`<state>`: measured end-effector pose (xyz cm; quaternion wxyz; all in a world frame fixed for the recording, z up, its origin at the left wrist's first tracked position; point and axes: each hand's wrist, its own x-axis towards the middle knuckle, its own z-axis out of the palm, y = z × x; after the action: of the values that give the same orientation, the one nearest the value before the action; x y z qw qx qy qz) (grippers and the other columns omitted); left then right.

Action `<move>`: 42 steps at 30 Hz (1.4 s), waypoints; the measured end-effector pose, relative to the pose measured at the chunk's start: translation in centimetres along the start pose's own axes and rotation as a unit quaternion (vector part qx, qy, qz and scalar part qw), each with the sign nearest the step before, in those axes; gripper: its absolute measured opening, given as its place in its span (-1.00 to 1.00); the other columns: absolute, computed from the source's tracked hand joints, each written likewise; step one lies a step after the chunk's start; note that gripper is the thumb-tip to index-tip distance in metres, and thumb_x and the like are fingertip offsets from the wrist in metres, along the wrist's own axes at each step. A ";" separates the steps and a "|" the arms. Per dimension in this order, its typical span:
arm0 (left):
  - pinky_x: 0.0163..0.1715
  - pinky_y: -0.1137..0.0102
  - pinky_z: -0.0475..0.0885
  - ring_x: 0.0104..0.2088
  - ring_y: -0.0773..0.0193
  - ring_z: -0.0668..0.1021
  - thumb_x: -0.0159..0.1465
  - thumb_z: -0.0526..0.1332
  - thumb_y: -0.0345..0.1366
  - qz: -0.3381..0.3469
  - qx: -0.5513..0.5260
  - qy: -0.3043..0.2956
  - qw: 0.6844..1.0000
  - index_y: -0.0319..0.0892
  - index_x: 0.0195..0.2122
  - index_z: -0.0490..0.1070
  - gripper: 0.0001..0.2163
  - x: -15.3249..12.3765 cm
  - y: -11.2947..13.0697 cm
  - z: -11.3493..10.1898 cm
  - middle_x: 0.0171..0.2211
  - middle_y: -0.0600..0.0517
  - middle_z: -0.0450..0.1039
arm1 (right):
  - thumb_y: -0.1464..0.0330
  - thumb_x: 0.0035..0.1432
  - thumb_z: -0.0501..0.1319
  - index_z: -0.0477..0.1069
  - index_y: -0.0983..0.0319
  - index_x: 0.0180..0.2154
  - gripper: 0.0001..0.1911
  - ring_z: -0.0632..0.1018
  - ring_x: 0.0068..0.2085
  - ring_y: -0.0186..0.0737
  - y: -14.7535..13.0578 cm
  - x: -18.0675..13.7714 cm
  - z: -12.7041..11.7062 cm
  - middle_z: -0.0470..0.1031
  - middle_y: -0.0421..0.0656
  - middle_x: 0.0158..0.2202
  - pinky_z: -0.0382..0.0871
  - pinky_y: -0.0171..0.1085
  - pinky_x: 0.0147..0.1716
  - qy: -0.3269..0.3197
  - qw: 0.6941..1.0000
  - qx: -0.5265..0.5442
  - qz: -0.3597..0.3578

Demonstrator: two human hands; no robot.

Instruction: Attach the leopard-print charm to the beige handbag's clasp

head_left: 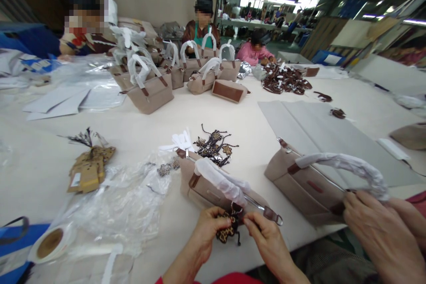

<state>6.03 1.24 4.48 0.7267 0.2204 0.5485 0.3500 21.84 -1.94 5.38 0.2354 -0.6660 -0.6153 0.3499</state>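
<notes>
Left hand [208, 233]: grip on charm [226, 231], beside bag [203, 190], attachment unclear. Right hand [267, 236]: grip narrow, contents unclear. Other charms [215, 145]: loose.

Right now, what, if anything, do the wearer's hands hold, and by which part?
The left hand pinches the leopard-print charm by its patterned body; the right hand is beside it, any hold unclear.

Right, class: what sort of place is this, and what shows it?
Probably a handbag factory or workshop: many similar beige bags, a heap of brown strap-like pieces, and several people around a large table.
</notes>
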 end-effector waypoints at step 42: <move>-0.41 0.43 0.29 -0.46 0.26 0.52 -0.27 0.42 -0.39 -0.049 -0.141 -0.086 0.985 -0.26 -0.48 0.53 -0.74 -0.3 0.2 0.1 -0.49 -0.04 0.58 | 0.36 0.21 -0.06 0.36 0.15 -0.39 -0.74 0.52 -0.43 -0.23 -0.5 0.8 -0.9 0.50 -0.21 -0.45 0.29 -0.32 -0.46 0.031 0.982 -0.178 -0.058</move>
<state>6.07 1.18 4.83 0.8114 0.1172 0.4393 0.3674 22.23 -1.01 6.21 0.1521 -0.6713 -0.6975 0.1994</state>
